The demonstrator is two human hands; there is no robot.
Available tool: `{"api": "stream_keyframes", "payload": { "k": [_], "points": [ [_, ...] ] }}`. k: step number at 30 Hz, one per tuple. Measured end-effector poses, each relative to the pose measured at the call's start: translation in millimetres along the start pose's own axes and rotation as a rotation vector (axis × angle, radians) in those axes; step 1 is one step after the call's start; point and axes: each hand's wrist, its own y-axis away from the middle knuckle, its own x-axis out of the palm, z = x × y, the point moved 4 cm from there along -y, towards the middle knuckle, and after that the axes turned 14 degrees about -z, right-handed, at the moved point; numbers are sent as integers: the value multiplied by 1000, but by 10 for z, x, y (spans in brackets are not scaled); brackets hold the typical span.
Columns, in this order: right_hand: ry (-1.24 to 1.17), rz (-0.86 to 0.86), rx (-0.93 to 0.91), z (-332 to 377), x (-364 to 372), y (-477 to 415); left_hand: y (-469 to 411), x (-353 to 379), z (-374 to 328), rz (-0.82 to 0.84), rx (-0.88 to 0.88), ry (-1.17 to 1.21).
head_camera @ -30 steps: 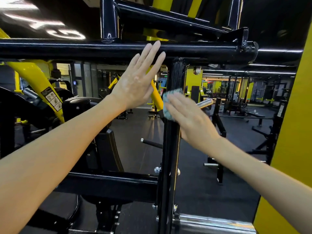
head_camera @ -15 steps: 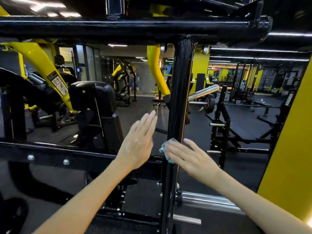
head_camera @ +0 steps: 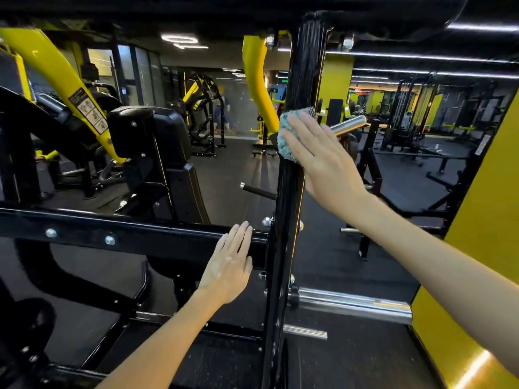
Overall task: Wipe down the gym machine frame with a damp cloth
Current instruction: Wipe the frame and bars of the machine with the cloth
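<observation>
A black upright post (head_camera: 289, 209) of the gym machine frame runs down the middle of the view, glossy with wet streaks near its top. My right hand (head_camera: 323, 161) presses a small teal cloth (head_camera: 285, 136) flat against the post at mid height, fingers straight. Lower down, my left hand (head_camera: 230, 265) rests with straight fingers on the black horizontal crossbar (head_camera: 126, 237) just left of the post. A thick black top beam (head_camera: 252, 12) crosses overhead.
Chrome weight pegs (head_camera: 354, 304) stick out to the right of the post low down. A black padded seat back (head_camera: 151, 141) and yellow lever arm (head_camera: 64, 80) stand behind the crossbar. A yellow panel (head_camera: 477, 248) closes the right side. More machines fill the room beyond.
My right hand has slid the cloth back up the post after going down it. My left hand has dropped from the top beam to the lower crossbar.
</observation>
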Motion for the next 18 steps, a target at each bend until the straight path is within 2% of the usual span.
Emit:
{"api": "stream_keyframes", "payload": {
  "k": [5,11,14,18],
  "points": [
    [-118,-12,10,384,169,767,33,43,-16,-10,-26,10],
    [-94,255,-132,814,377,1870,43,58,-46,-26,-24,15],
    [-84,355,-200,848,357,1961,56,47,-57,-17,-24,17],
    [-40,379,-323,670,283,1651,66,45,-54,-6,-30,12]
  ]
}}
